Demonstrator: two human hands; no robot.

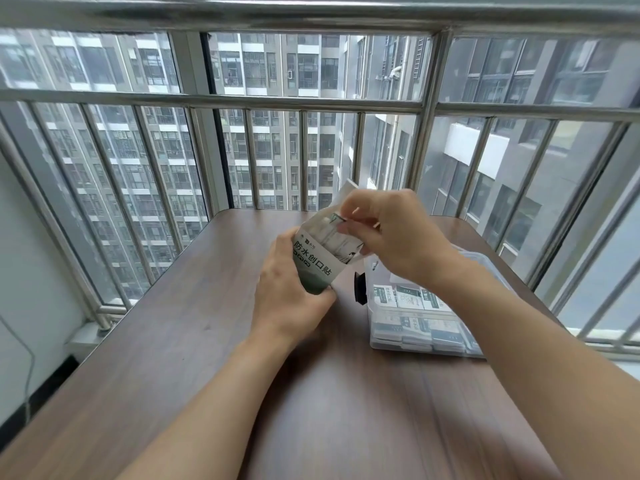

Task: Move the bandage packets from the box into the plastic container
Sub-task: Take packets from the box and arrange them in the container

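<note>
My left hand [289, 296] grips the white-and-green bandage box [313, 263] above the middle of the brown table, its open top tilted up and to the right. Bandage packets [334, 237] stand inside the box mouth. My right hand [391, 233] reaches into the opening, fingertips pinching a packet at its top edge. To the right lies the clear plastic container [384, 341], holding several packets [410, 299] laid flat in rows. My right forearm crosses above the container and hides part of it.
A black round object [360, 287] sits against the container's left wall. The brown table [194, 334] runs to a steel window railing [304, 102] at the back and right. A white wall with a thin cable [29, 375] lies to the left.
</note>
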